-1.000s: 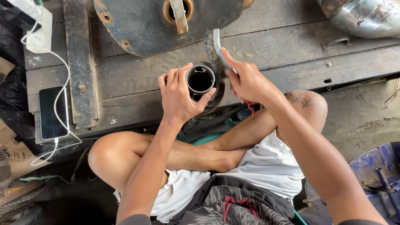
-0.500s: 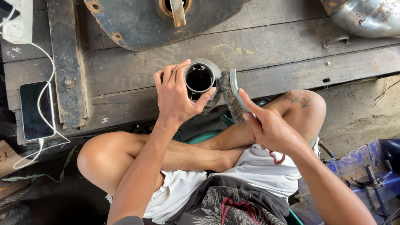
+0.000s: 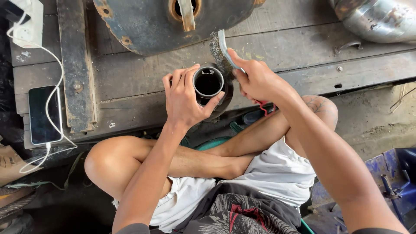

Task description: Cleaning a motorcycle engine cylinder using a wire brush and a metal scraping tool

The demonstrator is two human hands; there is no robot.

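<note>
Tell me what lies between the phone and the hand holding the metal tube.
In the head view, between the phone and the left hand on the tube lies a rusty flat metal bar on the bare wooden planks.

Soft, even daylight fills the view — brightest glare sits on the curved silver metal shell (image 3: 381, 19) at upper right. The lower left corner falls dark. Focus is sharp, shadows faint.
</note>
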